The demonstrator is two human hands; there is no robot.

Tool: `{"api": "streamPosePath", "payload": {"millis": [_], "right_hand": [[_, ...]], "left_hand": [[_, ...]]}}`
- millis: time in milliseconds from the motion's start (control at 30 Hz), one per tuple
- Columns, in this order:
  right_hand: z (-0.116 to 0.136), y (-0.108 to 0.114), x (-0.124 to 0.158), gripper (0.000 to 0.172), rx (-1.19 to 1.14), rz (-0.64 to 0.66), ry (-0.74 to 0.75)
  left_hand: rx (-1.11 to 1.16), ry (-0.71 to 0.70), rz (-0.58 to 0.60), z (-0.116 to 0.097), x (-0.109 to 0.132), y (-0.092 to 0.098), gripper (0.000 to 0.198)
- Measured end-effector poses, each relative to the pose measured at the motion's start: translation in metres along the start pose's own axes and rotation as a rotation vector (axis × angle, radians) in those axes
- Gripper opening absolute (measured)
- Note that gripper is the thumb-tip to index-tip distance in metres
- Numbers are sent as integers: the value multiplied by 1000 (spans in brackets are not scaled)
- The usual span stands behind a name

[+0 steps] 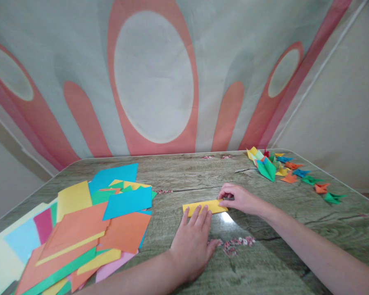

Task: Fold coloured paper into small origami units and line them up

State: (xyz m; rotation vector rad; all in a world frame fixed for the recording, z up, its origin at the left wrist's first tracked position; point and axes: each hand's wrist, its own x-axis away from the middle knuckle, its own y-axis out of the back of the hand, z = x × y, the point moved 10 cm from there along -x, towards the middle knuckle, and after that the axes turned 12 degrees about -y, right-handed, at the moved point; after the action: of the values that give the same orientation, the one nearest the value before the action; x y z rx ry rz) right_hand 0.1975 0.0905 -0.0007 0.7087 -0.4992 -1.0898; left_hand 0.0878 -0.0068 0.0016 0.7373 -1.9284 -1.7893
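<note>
In the middle of the wood-grain desk (203,172) the folded yellow paper strip (203,206) lies flat, pinned under the outstretched fingers of the left hand (192,241), seemingly so it cannot slide, while the right hand (238,198) pinches its right end.

The single head-worn view looks forward and down from close above the grey wood-grain table (199,174), facing the red-patterned cloth backdrop (153,78)
</note>
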Motion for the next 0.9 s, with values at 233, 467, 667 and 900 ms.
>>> {"api": "streamPosePath", "payload": {"millis": [233,467,667,900], "right_hand": [[-3,0,-2,17,-1,-1,-14],[-6,-1,-3,20,-39,13,-29],[-6,-1,-3,19,-48,13,-37],[-7,-3,-4,18,-37,17,-51]], "left_hand": [[18,6,7,0,0,0,65],[10,3,9,0,0,0,65],[18,6,13,1,1,-1,66],[25,13,11,2,0,-2,67]]}}
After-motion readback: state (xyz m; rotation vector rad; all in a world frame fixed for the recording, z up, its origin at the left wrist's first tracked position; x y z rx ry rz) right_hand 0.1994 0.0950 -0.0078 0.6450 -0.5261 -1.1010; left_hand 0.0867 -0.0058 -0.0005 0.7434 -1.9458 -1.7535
